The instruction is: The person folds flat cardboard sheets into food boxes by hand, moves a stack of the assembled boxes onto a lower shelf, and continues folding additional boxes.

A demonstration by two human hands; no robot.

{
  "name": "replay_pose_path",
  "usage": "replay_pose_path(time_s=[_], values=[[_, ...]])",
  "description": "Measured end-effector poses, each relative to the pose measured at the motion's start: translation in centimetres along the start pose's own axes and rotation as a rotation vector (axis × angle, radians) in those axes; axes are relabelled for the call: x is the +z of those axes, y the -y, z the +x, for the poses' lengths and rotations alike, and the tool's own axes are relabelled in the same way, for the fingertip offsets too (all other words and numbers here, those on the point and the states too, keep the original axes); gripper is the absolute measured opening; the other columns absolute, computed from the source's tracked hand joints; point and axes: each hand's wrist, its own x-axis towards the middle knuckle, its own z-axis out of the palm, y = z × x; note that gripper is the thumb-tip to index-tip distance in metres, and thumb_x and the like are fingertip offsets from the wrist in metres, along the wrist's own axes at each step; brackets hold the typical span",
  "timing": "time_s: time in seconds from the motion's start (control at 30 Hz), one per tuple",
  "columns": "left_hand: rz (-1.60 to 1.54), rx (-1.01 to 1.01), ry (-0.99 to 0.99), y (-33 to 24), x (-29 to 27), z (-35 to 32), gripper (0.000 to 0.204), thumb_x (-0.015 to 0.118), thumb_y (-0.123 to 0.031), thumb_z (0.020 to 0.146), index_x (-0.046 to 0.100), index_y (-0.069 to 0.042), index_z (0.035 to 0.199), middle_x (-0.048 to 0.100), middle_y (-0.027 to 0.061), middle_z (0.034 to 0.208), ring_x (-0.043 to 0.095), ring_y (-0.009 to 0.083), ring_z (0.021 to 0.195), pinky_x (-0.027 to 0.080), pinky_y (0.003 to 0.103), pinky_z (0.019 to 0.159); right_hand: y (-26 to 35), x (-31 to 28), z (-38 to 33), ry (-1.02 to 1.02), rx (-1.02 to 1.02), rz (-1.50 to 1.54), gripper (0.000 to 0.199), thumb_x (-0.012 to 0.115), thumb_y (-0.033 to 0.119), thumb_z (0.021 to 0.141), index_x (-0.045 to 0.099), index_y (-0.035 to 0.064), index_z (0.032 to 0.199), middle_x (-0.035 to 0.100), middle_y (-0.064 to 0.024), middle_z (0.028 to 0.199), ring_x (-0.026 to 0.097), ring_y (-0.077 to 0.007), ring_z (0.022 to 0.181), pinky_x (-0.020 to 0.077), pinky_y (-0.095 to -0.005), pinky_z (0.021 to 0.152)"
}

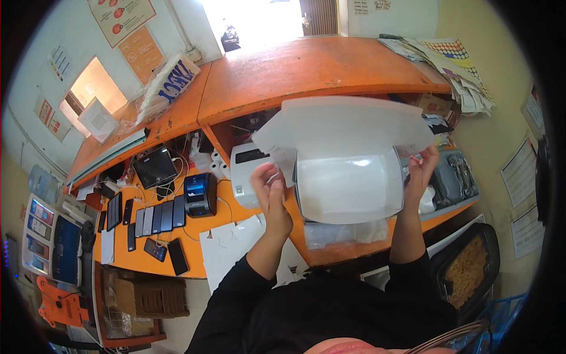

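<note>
A white cardboard food box [348, 186] stands at the orange counter in front of me, its lid raised at the far side and its glossy inside facing up. My left hand [272, 192] is at the left side flap, fingers curled and closed at its edge. On the opposite side, my right hand [420, 174] has its fingers bent around the right flap, with the thumb close to the fingertips. Flat white cardboard sheets [233, 245] lie left of the box. Under its near edge is a stack of clear plastic bags [345, 233].
A white printer [244, 183] stands just left of the box, with a blue-black receipt printer [200, 194] beyond it. Several phones [159, 217] and a tablet [155, 168] occupy the left counter. A grey tray [457, 180] is at right. The raised orange shelf [295, 65] runs behind.
</note>
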Motion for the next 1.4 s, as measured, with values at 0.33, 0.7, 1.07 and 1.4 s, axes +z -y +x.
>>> replay_pose_path(time_s=[0.33, 0.7, 1.07, 1.4], values=[[0.683, 0.231, 0.693, -4.3, 4.0, 4.8, 0.04, 0.055, -0.005, 0.078, 0.053, -0.006, 0.118, 0.051, 0.0141, 0.112, 0.054, 0.0223, 0.095, 0.044, 0.031, 0.083, 8.1, 1.7, -0.7, -0.246, -0.699, -0.811, 0.044, 0.071, 0.013, 0.073, 0.044, 0.0013, 0.105, 0.043, -0.0112, 0.096, 0.042, -0.022, 0.083, 0.0376, -0.0327, 0.077], [0.851, 0.275, 0.595, -2.6, 6.4, 9.7, 0.037, 0.052, -0.012, 0.076, 0.061, -0.002, 0.11, 0.065, 0.0203, 0.098, 0.064, 0.0263, 0.092, 0.048, 0.033, 0.081, 4.6, 3.1, 6.1, 0.618, 0.008, -1.058, 0.027, 0.051, 0.019, 0.084, 0.059, -0.0059, 0.088, 0.059, -0.0254, 0.081, 0.061, -0.0359, 0.078, 0.0455, -0.0411, 0.071], [1.159, 0.229, 0.66, 0.9, 5.0, 7.3, 0.034, 0.047, -0.01, 0.077, 0.066, -0.006, 0.105, 0.061, 0.0257, 0.089, 0.061, 0.038, 0.085, 0.047, 0.04, 0.081, -0.7, 1.7, 0.7, 0.625, 0.01, -1.152, 0.02, 0.05, 0.015, 0.08, 0.062, -0.0007, 0.081, 0.06, -0.0243, 0.08, 0.059, -0.0414, 0.078, 0.0471, -0.0464, 0.071], [0.883, 0.701, 0.35, 1.2, 4.6, 9.4, 0.044, 0.059, -0.021, 0.081, 0.051, 0.0, 0.119, 0.055, 0.0223, 0.116, 0.055, 0.0349, 0.103, 0.043, 0.041, 0.086, 5.9, 2.0, 3.2, 0.241, -0.01, -0.886, 0.028, 0.055, 0.022, 0.084, 0.062, 0.0039, 0.104, 0.064, -0.0144, 0.1, 0.062, -0.0342, 0.086, 0.0489, -0.0435, 0.077]])
